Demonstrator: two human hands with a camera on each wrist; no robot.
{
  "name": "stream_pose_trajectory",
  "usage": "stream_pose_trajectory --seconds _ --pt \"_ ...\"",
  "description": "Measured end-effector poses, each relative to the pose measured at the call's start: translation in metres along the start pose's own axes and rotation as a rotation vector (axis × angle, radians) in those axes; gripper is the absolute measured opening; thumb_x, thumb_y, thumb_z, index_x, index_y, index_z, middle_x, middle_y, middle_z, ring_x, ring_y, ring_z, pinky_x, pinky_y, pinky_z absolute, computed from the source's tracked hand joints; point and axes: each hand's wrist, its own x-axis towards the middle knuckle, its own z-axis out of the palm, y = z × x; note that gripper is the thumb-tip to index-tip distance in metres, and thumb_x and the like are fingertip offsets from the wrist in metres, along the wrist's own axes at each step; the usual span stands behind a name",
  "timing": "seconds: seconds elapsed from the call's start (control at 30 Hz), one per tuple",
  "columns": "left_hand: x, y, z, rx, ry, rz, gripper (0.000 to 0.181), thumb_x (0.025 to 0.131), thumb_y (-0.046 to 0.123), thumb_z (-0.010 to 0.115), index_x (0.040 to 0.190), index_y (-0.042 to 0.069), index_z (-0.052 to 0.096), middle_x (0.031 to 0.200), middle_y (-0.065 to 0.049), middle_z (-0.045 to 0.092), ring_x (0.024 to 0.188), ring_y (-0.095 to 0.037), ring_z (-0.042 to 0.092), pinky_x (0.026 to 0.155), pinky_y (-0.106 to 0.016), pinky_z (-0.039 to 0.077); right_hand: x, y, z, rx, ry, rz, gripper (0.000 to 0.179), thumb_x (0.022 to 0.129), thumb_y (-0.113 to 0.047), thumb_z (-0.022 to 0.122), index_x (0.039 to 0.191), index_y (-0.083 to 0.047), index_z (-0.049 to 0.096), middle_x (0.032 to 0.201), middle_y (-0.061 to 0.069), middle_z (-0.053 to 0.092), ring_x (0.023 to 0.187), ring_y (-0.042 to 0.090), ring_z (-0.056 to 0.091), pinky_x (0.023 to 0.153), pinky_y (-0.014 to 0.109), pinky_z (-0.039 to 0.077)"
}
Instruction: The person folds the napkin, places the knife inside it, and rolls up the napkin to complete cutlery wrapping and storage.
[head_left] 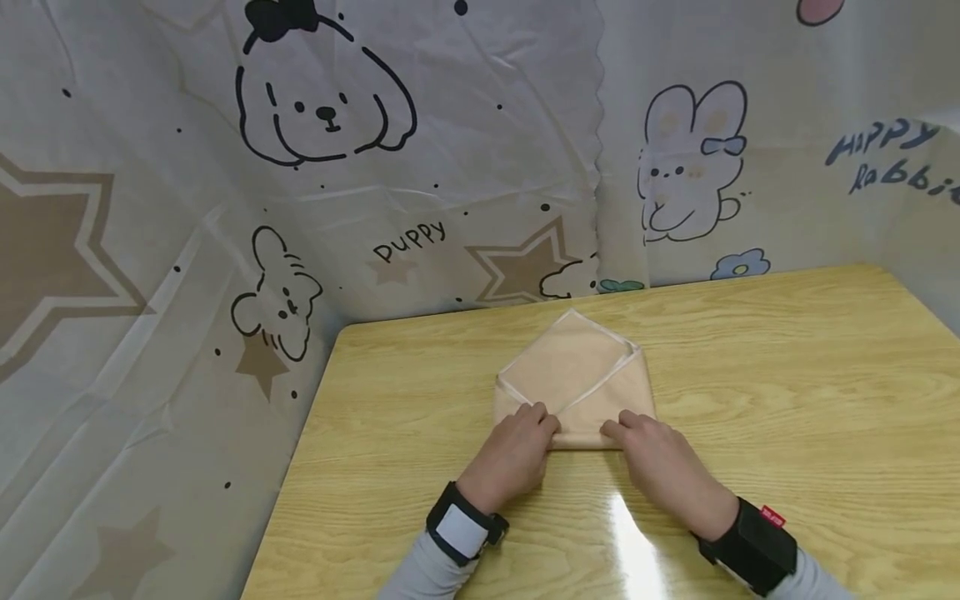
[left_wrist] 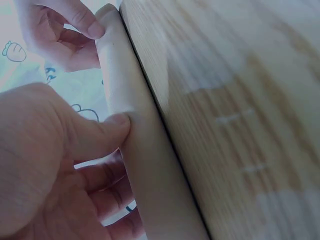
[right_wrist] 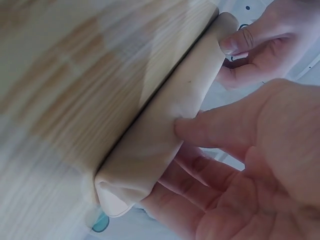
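A beige cloth with white edging [head_left: 573,358] lies on the table, folded into an envelope-like shape with its point away from me. Its near edge makes a thick rounded fold [left_wrist: 147,165], seen along its length in both wrist views. My left hand [head_left: 513,450] grips this fold at its left part, thumb on the near side and fingers over the top. Toward the right end my right hand [head_left: 667,467] pinches the same fold in the same way. In the right wrist view, the fold's end [right_wrist: 117,197] shows open layers.
The wood-grain table [head_left: 787,375] extends to both sides of the cloth. Behind it and at the left hangs a pale sheet [head_left: 480,150] printed with cartoon animals and stars. A bright reflection lies on the tabletop between my forearms. Both wrists wear black straps.
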Motion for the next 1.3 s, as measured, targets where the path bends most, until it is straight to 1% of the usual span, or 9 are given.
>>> stream_pose_trajectory --seconds 0.1,0.3,0.43,0.6,0.7,0.87,1.03,1.17,1.3 --pt "0.001 -0.001 0.001 -0.010 0.012 -0.021 0.013 0.091 0.014 0.063 0.102 0.013 0.069 0.088 0.002 0.057 0.081 -0.014 0.053 0.064 -0.028 0.049 0.002 0.002 -0.001 0.008 -0.016 0.009 0.036 0.075 0.013 0.067 0.104 -0.008 0.071 0.078 0.004 0.060 0.060 0.013 0.052 0.044 0.026 0.040" --pt "0.003 -0.007 0.004 -0.160 0.071 -0.091 0.005 0.090 0.017 0.067 0.092 0.017 0.062 0.080 0.007 0.058 0.073 -0.007 0.053 0.060 -0.027 0.049 0.004 0.004 -0.001 0.013 0.003 0.010 0.031 0.077 0.013 0.066 0.098 -0.010 0.066 0.073 0.001 0.056 0.054 0.010 0.046 0.042 0.025 0.037" --pt "0.004 -0.012 0.005 -0.206 0.128 -0.092 0.012 0.088 0.015 0.070 0.081 0.020 0.061 0.074 0.011 0.056 0.068 -0.003 0.050 0.056 -0.024 0.045 0.004 0.004 0.001 0.032 0.022 0.023 0.021 0.078 0.009 0.065 0.089 -0.009 0.065 0.072 0.000 0.053 0.055 0.011 0.047 0.042 0.027 0.037" --pt "0.005 -0.014 0.005 -0.253 0.159 -0.101 0.014 0.087 0.013 0.068 0.077 0.021 0.067 0.073 0.013 0.057 0.068 -0.002 0.049 0.056 -0.022 0.046 0.004 0.003 0.001 0.061 0.030 0.054 0.022 0.075 0.009 0.065 0.090 -0.007 0.068 0.076 0.002 0.059 0.060 0.014 0.053 0.044 0.028 0.041" --pt "0.005 -0.012 0.001 -0.191 0.146 -0.102 0.012 0.088 0.016 0.068 0.077 0.022 0.070 0.073 0.011 0.059 0.069 -0.005 0.050 0.058 -0.025 0.045 0.005 0.005 0.001 0.050 0.041 0.050 0.023 0.075 0.010 0.065 0.091 -0.005 0.071 0.079 0.004 0.062 0.066 0.017 0.056 0.046 0.028 0.044" --pt "0.005 -0.011 -0.001 -0.013 0.095 -0.045 0.006 0.087 0.019 0.069 0.088 0.021 0.074 0.082 0.008 0.062 0.074 -0.012 0.053 0.062 -0.032 0.045 0.011 0.009 0.000 -0.019 0.072 0.000 0.017 0.077 0.007 0.070 0.083 -0.009 0.075 0.078 0.004 0.057 0.066 0.019 0.045 0.053 0.028 0.039" --pt "0.004 -0.011 0.002 0.024 0.049 -0.019 0.022 0.085 0.016 0.070 0.105 0.023 0.075 0.091 0.005 0.057 0.081 -0.014 0.047 0.065 -0.031 0.045 0.012 0.010 -0.003 -0.071 0.056 -0.018 0.019 0.076 0.008 0.071 0.078 -0.010 0.075 0.072 0.003 0.051 0.062 0.019 0.040 0.052 0.028 0.036" --pt "0.004 -0.009 0.001 0.046 0.080 0.007 0.020 0.084 0.016 0.072 0.102 0.023 0.078 0.085 0.005 0.058 0.077 -0.014 0.047 0.062 -0.030 0.044 0.011 0.007 -0.005 -0.094 0.046 0.000 0.022 0.074 0.010 0.070 0.081 -0.010 0.075 0.068 0.003 0.054 0.057 0.018 0.045 0.044 0.029 0.039" --pt "0.006 -0.007 -0.002 0.035 0.132 0.016 0.011 0.078 0.011 0.075 0.087 0.018 0.076 0.075 0.006 0.062 0.068 -0.013 0.050 0.056 -0.028 0.044 0.009 0.004 -0.005 -0.141 0.079 -0.029 0.020 0.072 0.010 0.069 0.080 -0.008 0.069 0.065 0.005 0.054 0.052 0.018 0.047 0.037 0.031 0.039"
